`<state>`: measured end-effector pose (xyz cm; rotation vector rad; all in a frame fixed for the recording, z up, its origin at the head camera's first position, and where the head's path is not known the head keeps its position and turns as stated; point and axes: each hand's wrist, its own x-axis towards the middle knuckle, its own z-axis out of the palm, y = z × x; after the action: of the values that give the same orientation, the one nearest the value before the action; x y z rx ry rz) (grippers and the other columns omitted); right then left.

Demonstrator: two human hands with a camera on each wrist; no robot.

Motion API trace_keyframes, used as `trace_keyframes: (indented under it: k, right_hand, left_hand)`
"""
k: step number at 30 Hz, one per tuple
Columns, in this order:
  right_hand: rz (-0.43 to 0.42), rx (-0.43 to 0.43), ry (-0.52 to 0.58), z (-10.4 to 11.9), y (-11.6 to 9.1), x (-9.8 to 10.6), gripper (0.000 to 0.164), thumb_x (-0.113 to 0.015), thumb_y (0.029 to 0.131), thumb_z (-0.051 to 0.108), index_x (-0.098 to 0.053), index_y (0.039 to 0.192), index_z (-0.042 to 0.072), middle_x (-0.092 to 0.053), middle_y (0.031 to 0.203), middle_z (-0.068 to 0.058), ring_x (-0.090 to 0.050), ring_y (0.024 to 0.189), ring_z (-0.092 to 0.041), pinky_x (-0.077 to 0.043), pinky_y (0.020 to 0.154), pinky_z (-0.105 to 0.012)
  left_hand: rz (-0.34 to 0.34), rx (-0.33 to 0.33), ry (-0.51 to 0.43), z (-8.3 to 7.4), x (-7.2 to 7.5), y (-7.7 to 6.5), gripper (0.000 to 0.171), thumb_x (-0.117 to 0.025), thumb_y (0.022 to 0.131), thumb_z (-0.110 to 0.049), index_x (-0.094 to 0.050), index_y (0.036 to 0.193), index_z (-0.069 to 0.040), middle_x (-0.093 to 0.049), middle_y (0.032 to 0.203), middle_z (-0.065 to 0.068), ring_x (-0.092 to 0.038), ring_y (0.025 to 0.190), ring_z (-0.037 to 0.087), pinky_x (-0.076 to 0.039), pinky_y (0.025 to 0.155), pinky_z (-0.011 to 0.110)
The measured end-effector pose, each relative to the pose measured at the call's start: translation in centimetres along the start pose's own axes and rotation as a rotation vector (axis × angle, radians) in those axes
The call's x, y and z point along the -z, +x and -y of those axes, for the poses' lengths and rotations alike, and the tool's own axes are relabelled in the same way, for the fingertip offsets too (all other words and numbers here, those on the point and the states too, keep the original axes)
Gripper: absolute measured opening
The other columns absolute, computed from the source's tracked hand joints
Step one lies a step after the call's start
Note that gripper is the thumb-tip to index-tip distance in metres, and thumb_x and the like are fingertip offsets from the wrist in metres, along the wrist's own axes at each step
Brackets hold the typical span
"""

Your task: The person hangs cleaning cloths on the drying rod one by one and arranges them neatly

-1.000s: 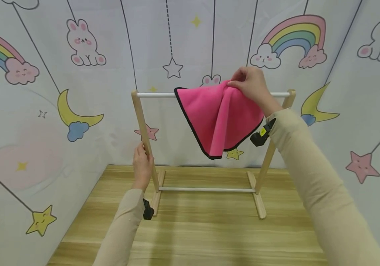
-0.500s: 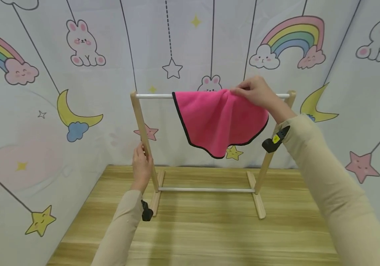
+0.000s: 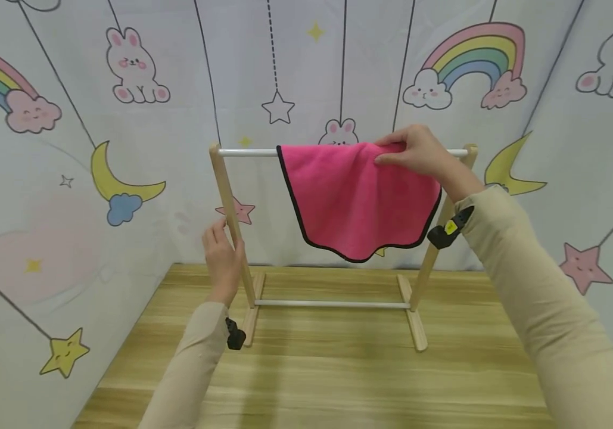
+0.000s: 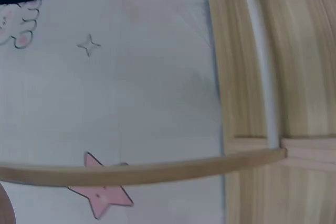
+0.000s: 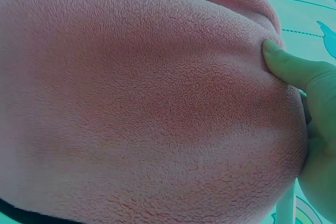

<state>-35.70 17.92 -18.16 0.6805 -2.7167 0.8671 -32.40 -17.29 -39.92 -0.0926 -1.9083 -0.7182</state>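
A pink cloth [image 3: 333,196] trimmed with black edging [image 3: 291,190] is draped over the white top bar [image 3: 247,153] of a wooden rack, its front portion hung between the two posts; how much is hung behind the bar cannot be told. Near the cloth's upper edge, right of its middle, the fabric is pinched by the right hand [image 3: 423,155], the thumb [image 5: 286,66] being pressed into the plush front while the other fingers are largely hidden in the close view. A soft vertical fold is formed just left of that grip, and the lower edge is bowed in a gentle wave. At left, the left hand [image 3: 221,262] is held upright beside the left post [image 3: 227,193], its fingers loosely raised and no firm hold shown; whether the wood is touched cannot be told. The left post and the right post [image 3: 425,274] are joined low down by a white lower bar [image 3: 333,304], and the rack is stood on the wood-grained tabletop [image 3: 333,375]. On the far side, a pale backdrop [image 3: 177,119] is printed with rabbits, rainbows, moons and stars. Both arms are covered by beige sleeves [image 3: 520,286], and a small black device [image 3: 235,335] is worn at each wrist.
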Motion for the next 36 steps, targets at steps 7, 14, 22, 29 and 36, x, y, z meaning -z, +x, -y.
trace_keyframes:
  k: [7, 14, 22, 29, 36]
  right_hand:
    - [-0.022, 0.012, -0.037, 0.0, 0.1, -0.2, 0.039, -0.070, 0.079, 0.029, -0.066, 0.113, 0.011, -0.068, 0.097, -0.010, -0.061, 0.078, -0.017, -0.047, 0.065, -0.016]
    - [-0.043, 0.047, -0.052, 0.4, 0.4, -0.2, 0.037, -0.069, 0.080, 0.028, -0.066, 0.112, 0.010, -0.068, 0.097, -0.010, -0.061, 0.079, -0.016, -0.046, 0.065, -0.015]
    - [-0.107, 0.086, -0.066, 0.6, 0.4, -0.4, 0.029, -0.069, 0.081, 0.022, -0.069, 0.106, 0.008, -0.069, 0.094, -0.010, -0.060, 0.073, -0.013, -0.044, 0.061, -0.011]
    - [-0.257, 0.089, -0.130, 1.1, 0.5, 0.2, 0.027, -0.066, 0.084, 0.021, -0.069, 0.106, 0.007, -0.069, 0.096, -0.010, -0.058, 0.080, -0.016, -0.044, 0.067, -0.017]
    - [-0.300, 0.048, -0.150, 1.6, 1.6, 1.2, 0.029, -0.061, 0.087, 0.022, -0.066, 0.112, 0.008, -0.065, 0.110, -0.011, -0.057, 0.103, -0.023, -0.044, 0.092, -0.036]
  left_hand:
    - [0.241, 0.011, -0.345, -6.7, -0.8, 1.8, 0.048, -0.059, 0.088, -0.012, -0.040, 0.130, 0.001, -0.054, 0.112, 0.018, -0.053, 0.103, 0.029, -0.050, 0.082, 0.040]
    - [0.487, 0.151, -0.562, -9.9, -1.7, 2.1, 0.051, -0.059, 0.089, -0.017, -0.039, 0.134, -0.002, -0.059, 0.110, 0.018, -0.059, 0.102, 0.029, -0.051, 0.085, 0.041]
    - [0.400, 0.145, -0.551, -9.9, -1.7, 1.8, 0.018, -0.063, 0.085, -0.009, -0.061, 0.097, 0.004, -0.065, 0.086, 0.017, -0.064, 0.082, 0.026, -0.055, 0.069, 0.030]
    - [0.232, 0.181, -0.633, -10.7, -0.2, 4.4, 0.017, -0.066, 0.082, -0.010, -0.066, 0.090, 0.005, -0.065, 0.080, 0.018, -0.060, 0.073, 0.014, -0.049, 0.063, 0.011]
    - [0.061, 0.160, -0.579, -12.4, 0.5, 8.8, 0.022, -0.064, 0.085, -0.016, -0.066, 0.095, 0.004, -0.067, 0.085, 0.017, -0.061, 0.076, 0.019, -0.047, 0.061, 0.009]
